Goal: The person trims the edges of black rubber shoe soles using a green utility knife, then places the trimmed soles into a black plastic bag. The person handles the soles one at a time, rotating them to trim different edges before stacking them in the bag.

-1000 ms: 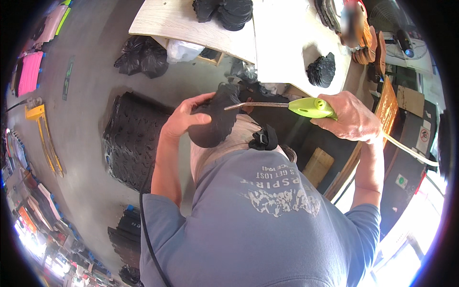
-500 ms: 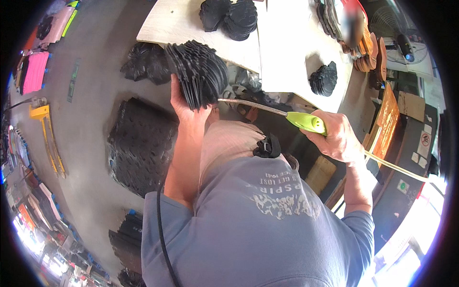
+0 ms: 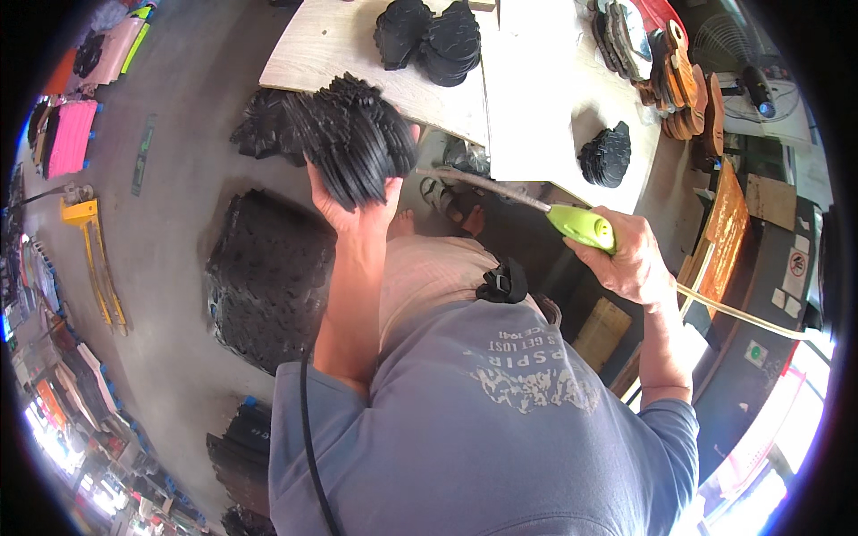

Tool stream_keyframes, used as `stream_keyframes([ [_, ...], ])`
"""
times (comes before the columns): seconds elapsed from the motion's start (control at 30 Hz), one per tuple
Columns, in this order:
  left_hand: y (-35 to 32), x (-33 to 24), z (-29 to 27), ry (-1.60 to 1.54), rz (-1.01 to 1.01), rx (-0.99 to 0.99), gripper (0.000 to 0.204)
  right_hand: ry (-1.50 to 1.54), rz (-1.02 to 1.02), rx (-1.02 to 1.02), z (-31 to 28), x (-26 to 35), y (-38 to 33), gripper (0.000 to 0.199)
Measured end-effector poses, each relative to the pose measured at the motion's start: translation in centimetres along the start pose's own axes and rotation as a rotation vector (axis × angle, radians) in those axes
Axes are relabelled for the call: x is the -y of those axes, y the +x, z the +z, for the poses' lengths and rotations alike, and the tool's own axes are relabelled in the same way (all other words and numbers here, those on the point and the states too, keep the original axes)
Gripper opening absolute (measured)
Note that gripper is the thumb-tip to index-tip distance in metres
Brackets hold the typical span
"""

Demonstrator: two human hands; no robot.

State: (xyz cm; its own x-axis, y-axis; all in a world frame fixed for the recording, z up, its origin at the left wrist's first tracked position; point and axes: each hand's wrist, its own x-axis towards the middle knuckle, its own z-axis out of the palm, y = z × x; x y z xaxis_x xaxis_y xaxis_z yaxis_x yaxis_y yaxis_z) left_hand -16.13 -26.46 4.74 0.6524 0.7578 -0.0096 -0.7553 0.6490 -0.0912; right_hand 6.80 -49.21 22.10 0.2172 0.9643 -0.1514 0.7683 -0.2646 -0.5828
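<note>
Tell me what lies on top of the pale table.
On the table: two black sole piles, a smaller black pile, white sheet. What the sheet covers is hidden.

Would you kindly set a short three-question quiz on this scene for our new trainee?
1. True or false: the left hand holds a fanned stack of black pieces.
2. The tool in the right hand has a handle of which colour? A) red B) light green C) blue
3. Fill in: the small black pile nearest the tool's rod lies on the ______.

Key
1. True: the stack is raised over the table edge.
2. B: light green, with a thin rod at the front and a pale hose behind.
3. Table.
</note>
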Motion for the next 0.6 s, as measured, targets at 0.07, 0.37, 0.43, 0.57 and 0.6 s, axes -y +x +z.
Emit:
stream_keyframes([
  [0.07,0.1,0.1,0.0,-0.187,-0.004,0.028,0.083,0.046,0.012,0.026,-0.2,0.0,0.0,0.021],
  [0.37,-0.5,-1.5,-1.0,0.344,-0.036,0.142,0.066,0.11,0.026,0.031,-1.0,0.3,0.3,0.02],
  [0.43,-1.2,-2.7,-1.2,0.423,0.02,-0.002,0.078,0.098,-0.012,0.007,-1.3,0.4,0.6,0.022],
  [0.57,-3.0,-4.9,-1.8,0.276,-0.163,-0.019,0.078,0.109,0.142,0.062,-3.4,0.3,1.5,0.03],
  [0.6,-3.4,-5.5,-1.9,0.314,-0.215,0.001,0.079,0.098,0.082,0.059,-3.9,0.1,1.8,0.03],
])
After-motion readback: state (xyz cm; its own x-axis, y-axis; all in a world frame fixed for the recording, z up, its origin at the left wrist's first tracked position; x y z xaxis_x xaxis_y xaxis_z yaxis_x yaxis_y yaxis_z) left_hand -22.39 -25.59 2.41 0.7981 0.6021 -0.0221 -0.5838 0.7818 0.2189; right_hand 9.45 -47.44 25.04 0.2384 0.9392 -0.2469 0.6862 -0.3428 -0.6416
